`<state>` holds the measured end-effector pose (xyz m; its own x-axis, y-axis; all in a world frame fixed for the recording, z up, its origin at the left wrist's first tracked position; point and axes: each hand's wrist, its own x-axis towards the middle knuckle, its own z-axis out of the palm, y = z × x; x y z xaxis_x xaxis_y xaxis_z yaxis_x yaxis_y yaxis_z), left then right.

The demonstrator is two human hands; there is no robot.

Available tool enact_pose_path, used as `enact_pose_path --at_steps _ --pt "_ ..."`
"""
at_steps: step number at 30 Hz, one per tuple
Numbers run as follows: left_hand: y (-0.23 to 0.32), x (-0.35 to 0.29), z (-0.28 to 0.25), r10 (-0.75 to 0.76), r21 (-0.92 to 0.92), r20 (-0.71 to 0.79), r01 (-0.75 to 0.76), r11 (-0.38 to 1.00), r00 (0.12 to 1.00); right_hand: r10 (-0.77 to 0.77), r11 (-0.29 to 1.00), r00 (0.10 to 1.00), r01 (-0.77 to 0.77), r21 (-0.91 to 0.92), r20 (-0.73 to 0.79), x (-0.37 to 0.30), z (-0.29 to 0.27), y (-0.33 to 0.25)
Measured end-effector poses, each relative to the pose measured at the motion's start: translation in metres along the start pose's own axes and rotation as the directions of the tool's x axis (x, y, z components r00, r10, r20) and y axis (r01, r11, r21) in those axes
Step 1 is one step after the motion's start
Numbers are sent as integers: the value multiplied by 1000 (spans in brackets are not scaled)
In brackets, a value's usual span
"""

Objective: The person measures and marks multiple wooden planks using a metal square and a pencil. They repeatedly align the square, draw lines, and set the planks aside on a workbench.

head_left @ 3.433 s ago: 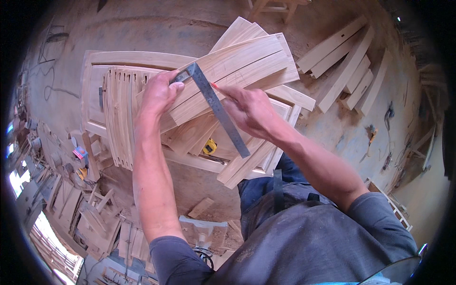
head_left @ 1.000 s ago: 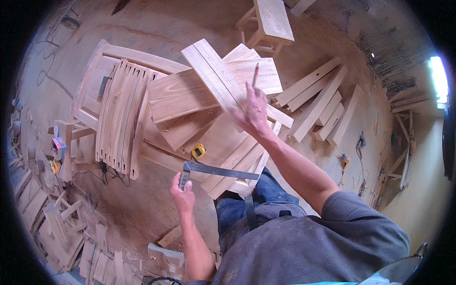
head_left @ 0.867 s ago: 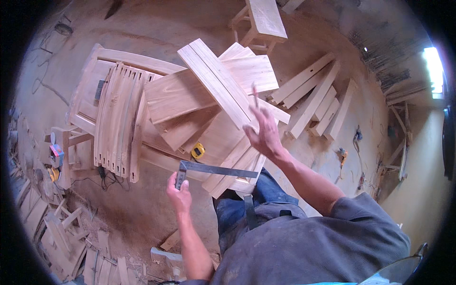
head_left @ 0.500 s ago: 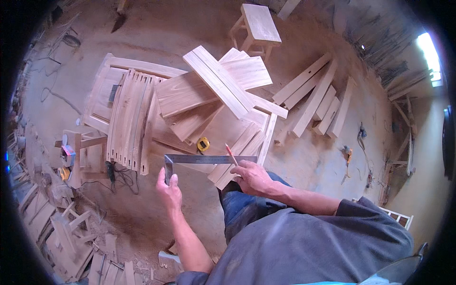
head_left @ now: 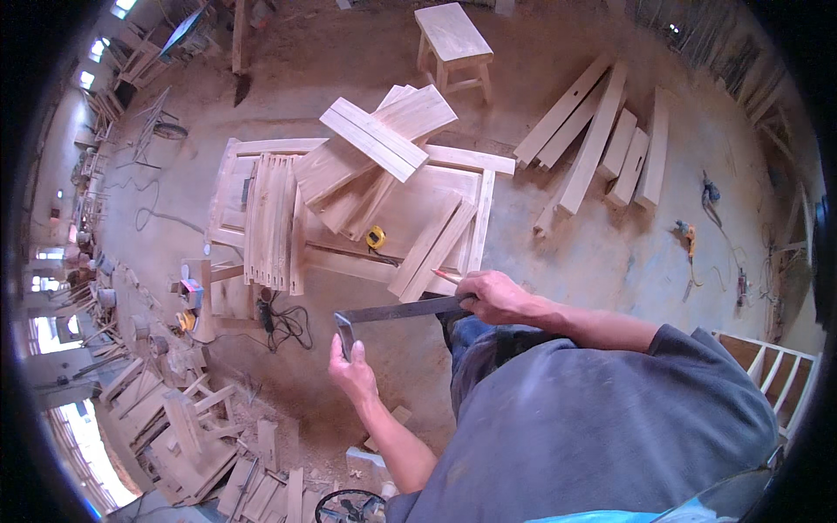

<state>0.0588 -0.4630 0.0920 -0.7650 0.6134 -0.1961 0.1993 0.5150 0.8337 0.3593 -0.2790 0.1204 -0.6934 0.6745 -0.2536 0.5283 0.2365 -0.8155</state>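
Observation:
A metal carpenter's square [head_left: 397, 310] spans the gap between my two hands, in front of the wooden panel. My left hand [head_left: 351, 370] grips its short arm between thumb and fingers. The far end of the long blade sits in my right hand [head_left: 493, 295], which also holds a red pencil [head_left: 446, 276] pointing up and left. Just beyond the blade, two narrow wooden strips [head_left: 433, 248] lie on the right part of the framed wooden panel [head_left: 410, 213]. A yellow tape measure [head_left: 376, 237] rests on the panel left of those strips.
Crossed boards [head_left: 375, 139] are stacked on the panel, beside a row of slotted slats [head_left: 272, 222]. Beyond stands a wooden stool [head_left: 453, 35]. Timber posts [head_left: 593, 139] and an orange power drill [head_left: 686, 235] lie on the floor at right. Wood offcuts [head_left: 187, 427] pile up at lower left.
My view has swung toward the left. The square has come back from over the strips toward my body and its blade now tilts, with both hands still on it.

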Motion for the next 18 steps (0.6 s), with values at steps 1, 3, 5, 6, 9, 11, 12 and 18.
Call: enact_pose_path --at_steps 1,3,5,6,9,11,12,18 --pt "9 -3 7 39 59 -4 -39 997 999 16 999 1000 -16 32 -18 -6 1 11" --pt "45 -16 22 204 316 -77 -170 933 976 79 989 995 -70 129 -63 -20 0 16" --pt "61 -23 32 363 406 -213 -256 877 907 104 975 987 -75 211 -126 -28 1 14" --pt "69 -25 40 444 451 -268 -296 842 855 106 969 979 -62 240 -175 -30 0 14" --pt "83 -33 77 130 -317 -32 -134 939 991 -8 962 931 106 252 -365 -22 6 15" --pt "116 -45 95 -94 -530 328 265 806 940 -133 943 842 270 195 -523 -15 10 10" --pt "116 -42 104 -97 -615 454 391 685 886 -189 936 829 314 159 -526 -13 11 5" --pt "119 -4 120 -301 -547 606 661 514 736 -342 916 815 400 27 -468 18 25 -4"
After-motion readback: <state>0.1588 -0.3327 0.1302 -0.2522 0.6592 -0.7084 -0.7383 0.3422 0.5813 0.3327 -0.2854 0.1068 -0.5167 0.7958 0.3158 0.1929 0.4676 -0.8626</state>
